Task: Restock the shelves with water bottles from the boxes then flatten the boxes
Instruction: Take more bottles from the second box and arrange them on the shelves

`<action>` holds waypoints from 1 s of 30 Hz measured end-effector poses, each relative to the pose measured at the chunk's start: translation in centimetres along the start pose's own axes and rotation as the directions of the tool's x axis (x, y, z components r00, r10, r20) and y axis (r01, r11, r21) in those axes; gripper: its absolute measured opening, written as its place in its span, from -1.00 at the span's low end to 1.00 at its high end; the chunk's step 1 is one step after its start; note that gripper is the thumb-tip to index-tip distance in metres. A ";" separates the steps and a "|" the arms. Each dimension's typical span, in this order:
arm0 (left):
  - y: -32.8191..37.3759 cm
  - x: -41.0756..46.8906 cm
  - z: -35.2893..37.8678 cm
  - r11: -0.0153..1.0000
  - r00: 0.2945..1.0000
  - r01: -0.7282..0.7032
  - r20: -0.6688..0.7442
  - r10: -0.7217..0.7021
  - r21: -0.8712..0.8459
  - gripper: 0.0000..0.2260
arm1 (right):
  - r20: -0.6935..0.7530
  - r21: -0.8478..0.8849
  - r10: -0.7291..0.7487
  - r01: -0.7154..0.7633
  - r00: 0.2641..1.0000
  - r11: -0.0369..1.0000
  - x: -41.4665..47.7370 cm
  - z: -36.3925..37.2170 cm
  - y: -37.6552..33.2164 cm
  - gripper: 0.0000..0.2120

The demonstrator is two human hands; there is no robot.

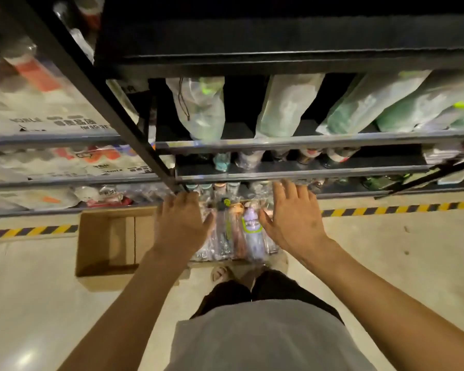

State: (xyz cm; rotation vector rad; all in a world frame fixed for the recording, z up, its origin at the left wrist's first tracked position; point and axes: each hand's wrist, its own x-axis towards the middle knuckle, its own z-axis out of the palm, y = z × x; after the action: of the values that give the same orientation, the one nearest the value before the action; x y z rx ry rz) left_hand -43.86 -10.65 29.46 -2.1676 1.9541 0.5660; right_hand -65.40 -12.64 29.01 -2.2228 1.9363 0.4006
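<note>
The left hand (182, 223) and the right hand (295, 220) press in from either side on a cluster of water bottles (236, 231). The right hand's fingers (287, 188) are straight and spread apart, laid flat against the right flank of the cluster. The left hand's fingers (188, 199) are likewise extended and lie close together along the left flank, with the thumb angled in toward the bottles. Neither hand curls round a single bottle.

The bottles are clear plastic, each in shiny transparent wrap, lying side by side with their caps toward the shelves. One has a purple lid (249, 214), another a dark lid (224, 203). The cluster sits just in front of the lowest tier of the black metal shelf rack (279, 171), which already carries rows of bottles. An open cardboard box (105, 242) stands on the floor (386, 263) just left of the left hand.
</note>
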 end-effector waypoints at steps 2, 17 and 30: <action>-0.7 0.2 3.2 0.999 0.992 0.046 0.117 -0.046 0.001 -0.50 | 0.074 0.009 0.000 -0.001 0.997 1.000 -0.1 3.6 -0.8 -0.32; -1.0 12.7 33.5 0.905 0.882 0.324 0.433 -0.184 -0.275 -0.30 | 0.422 0.203 0.182 -0.289 0.888 0.936 8.2 35.6 -2.2 -0.24; -0.8 20.8 51.6 0.714 0.883 0.467 0.237 -0.404 -0.522 -0.05 | 0.428 0.526 0.407 -0.588 0.807 0.614 15.7 54.1 -3.1 -0.06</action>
State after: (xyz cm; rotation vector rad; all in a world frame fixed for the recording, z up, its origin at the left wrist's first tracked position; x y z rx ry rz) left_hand -50.12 -10.53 -25.88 -2.7426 1.2187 1.2649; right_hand -65.42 -10.86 -27.33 -1.1093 2.0955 0.0588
